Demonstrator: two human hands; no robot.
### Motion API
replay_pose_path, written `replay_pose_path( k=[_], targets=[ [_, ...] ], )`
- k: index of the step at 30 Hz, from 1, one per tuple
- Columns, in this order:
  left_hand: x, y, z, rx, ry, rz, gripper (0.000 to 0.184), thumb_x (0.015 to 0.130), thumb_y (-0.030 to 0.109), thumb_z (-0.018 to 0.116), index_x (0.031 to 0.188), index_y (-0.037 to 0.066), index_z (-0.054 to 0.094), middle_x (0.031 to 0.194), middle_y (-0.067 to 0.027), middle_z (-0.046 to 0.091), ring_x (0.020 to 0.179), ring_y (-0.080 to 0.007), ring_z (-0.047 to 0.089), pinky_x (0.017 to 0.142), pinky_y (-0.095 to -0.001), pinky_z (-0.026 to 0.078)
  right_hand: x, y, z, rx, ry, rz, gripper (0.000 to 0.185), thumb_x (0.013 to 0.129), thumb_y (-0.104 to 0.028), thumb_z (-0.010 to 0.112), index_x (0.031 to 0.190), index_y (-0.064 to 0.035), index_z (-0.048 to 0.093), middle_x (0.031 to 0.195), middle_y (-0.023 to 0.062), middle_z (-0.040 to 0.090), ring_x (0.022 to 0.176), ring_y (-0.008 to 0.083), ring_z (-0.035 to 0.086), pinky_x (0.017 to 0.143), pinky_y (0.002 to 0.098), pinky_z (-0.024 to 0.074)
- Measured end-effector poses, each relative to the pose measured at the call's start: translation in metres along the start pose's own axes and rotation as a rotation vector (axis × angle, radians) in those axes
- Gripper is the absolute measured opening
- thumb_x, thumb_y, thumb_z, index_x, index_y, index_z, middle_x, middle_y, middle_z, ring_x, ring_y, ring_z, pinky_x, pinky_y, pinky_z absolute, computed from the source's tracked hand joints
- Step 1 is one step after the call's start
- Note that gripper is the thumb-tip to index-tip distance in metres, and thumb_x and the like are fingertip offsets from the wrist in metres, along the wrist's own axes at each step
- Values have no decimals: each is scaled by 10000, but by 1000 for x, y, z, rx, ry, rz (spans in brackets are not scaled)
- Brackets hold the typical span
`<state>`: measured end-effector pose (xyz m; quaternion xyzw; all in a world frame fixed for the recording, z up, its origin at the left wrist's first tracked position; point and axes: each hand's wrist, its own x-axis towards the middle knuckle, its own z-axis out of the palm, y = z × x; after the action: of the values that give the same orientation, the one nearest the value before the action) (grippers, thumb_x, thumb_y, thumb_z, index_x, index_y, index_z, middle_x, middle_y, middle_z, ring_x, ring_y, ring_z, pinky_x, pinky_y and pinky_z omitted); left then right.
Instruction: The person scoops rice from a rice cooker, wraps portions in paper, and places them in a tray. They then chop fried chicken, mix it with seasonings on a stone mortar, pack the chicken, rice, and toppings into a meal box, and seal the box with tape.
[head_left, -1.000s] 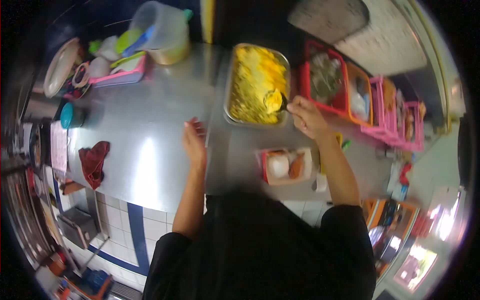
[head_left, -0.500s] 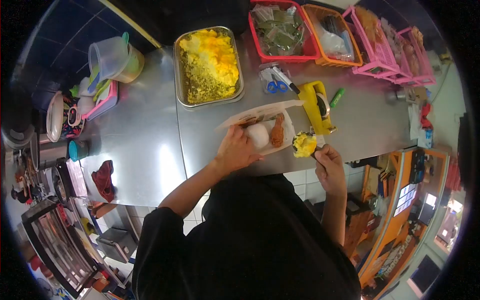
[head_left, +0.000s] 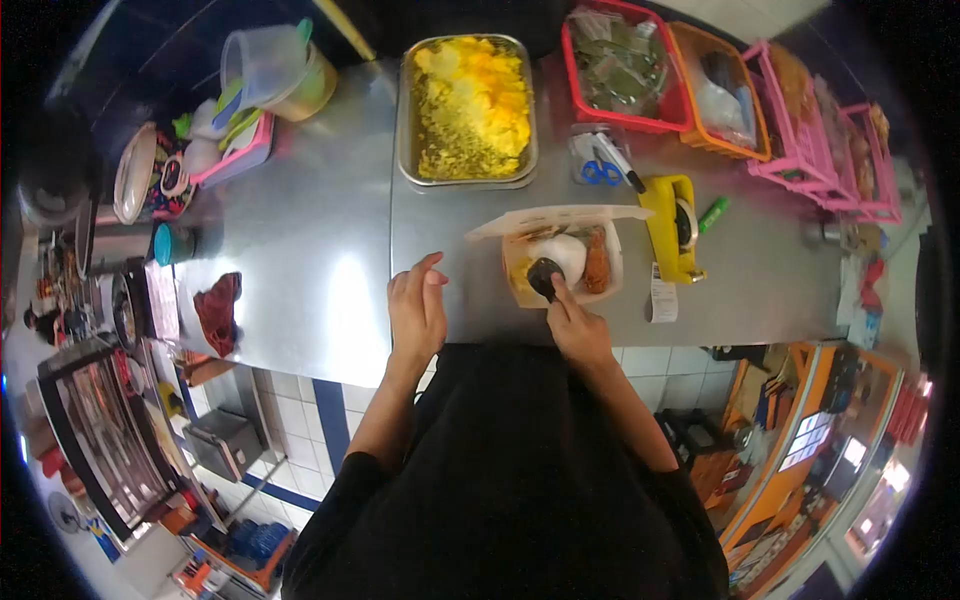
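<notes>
My right hand (head_left: 580, 330) grips a dark serving spoon (head_left: 545, 275) by its handle. The spoon's bowl is down inside an open paper food box (head_left: 614, 278) on the steel table, its back turned up toward me. In the box lie a white mound of rice (head_left: 565, 252), a piece of fried chicken (head_left: 597, 265) on the right and some yellow scrambled egg (head_left: 517, 268) on the left. To the left of the box, my left hand (head_left: 415, 312) hovers with its fingers stretched out, touching nothing.
Behind the box stands a metal tray (head_left: 404, 140) of yellow egg. A yellow tape dispenser (head_left: 660, 235), blue-handled scissors (head_left: 602, 173), a green marker (head_left: 714, 214) and a printed slip (head_left: 663, 300) lie nearby. Red (head_left: 570, 75) and orange baskets (head_left: 735, 150) line the back; a red cloth (head_left: 217, 314) lies left.
My right hand has moved left, bringing the spoon from beside the box into it; egg now shows in the box's left side. My left hand has let go of the box and moved left.
</notes>
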<state>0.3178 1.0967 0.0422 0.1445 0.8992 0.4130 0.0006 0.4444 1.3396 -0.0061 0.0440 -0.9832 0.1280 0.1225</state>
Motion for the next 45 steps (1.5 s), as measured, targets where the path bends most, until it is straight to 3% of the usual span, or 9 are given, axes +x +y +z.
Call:
replay_pose_path(
  k=[5,7,14,16,23,31,33,37,45],
  targets=[
    [-7,-36,-9,-234,170,-338,441,1100,312,387,1198,-16,665,823,-108,677,798,-235,622,807,-369,488,26,-4,-41,394,128,129,114,907,-86,701,884,-32,603,1283,181,676,514,158,625,447,298,511],
    [-1,-62,-10,-375,278,-444,463,1102,349,399,1192,-18,667,825,-96,672,756,-180,595,741,-331,494,54,-14,-86,1183,-25,856,150,938,-123,719,910,-17,617,1094,164,724,468,118,580,406,270,456],
    [88,-109,8,-397,305,-420,500,1053,394,498,1299,-23,622,1158,-223,677,1021,-305,655,904,-391,510,249,-26,-87,711,-193,476,154,949,-119,682,885,-5,600,855,125,716,525,140,636,442,308,472],
    [118,-107,24,-337,256,-387,569,1037,434,513,1377,-19,560,1258,-271,629,1099,-392,631,974,-448,485,299,9,-16,75,153,-430,93,912,-89,648,910,-2,612,1045,170,724,620,236,719,542,365,568],
    [154,-92,56,-304,101,-385,564,1037,376,484,1456,1,444,1245,-307,602,1101,-485,602,964,-538,487,336,-8,50,-625,-398,-412,127,887,-85,575,976,-14,631,1237,170,652,709,311,741,632,435,621],
    [152,-91,58,-341,119,-381,515,1048,316,461,1459,6,434,1186,-287,613,1049,-483,597,913,-557,500,323,-9,59,20,-410,-25,171,902,-156,668,889,14,671,906,216,731,661,271,731,577,408,551],
    [153,-90,58,-361,130,-388,508,1056,321,452,1460,13,442,1197,-280,611,1066,-479,590,938,-554,486,317,-34,47,323,-523,380,209,888,-185,742,826,-1,665,885,192,740,563,213,691,517,360,507],
    [151,-104,65,-446,110,-356,535,1084,370,381,1489,23,433,1222,-282,600,1114,-476,565,1018,-532,440,311,-32,50,539,-549,364,221,904,-198,758,838,-10,664,933,169,751,485,142,620,472,308,473],
    [154,-128,69,-926,2,-349,736,1096,558,201,1557,4,350,1487,-236,505,1390,-335,465,1158,-426,337,304,20,56,1263,-663,779,184,954,-174,739,870,-84,603,648,-39,488,429,47,372,388,219,300]
  ],
)
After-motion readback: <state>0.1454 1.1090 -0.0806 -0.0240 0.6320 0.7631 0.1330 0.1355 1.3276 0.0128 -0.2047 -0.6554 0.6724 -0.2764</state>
